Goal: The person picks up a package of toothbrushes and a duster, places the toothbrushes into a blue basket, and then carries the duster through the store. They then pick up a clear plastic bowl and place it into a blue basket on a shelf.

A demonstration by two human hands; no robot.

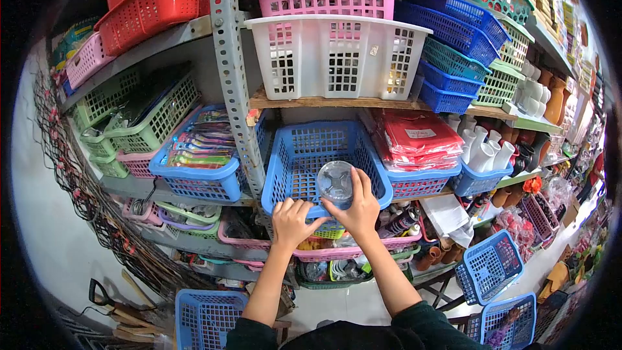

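Observation:
A clear round container (335, 181), glass or plastic, is held in my right hand (357, 210), with the thumb on its near side and the fingers along its right side. Below and behind it, a blue plastic basket (315, 131) with lattice walls sits on the middle shelf. Curled at the basket's front rim is my left hand (295, 221), its thumb pointing toward my right hand. The container is over the front part of the basket, partly covering its lattice bottom.
Flanking the basket are red plastic packets (418, 142) and a basket of toothbrushes (201, 149). A metal post (227, 58) rises at its left. Above sits a white crate (337, 58). Blue baskets (210, 317) stand below, and white vases (486, 155) fill another at right.

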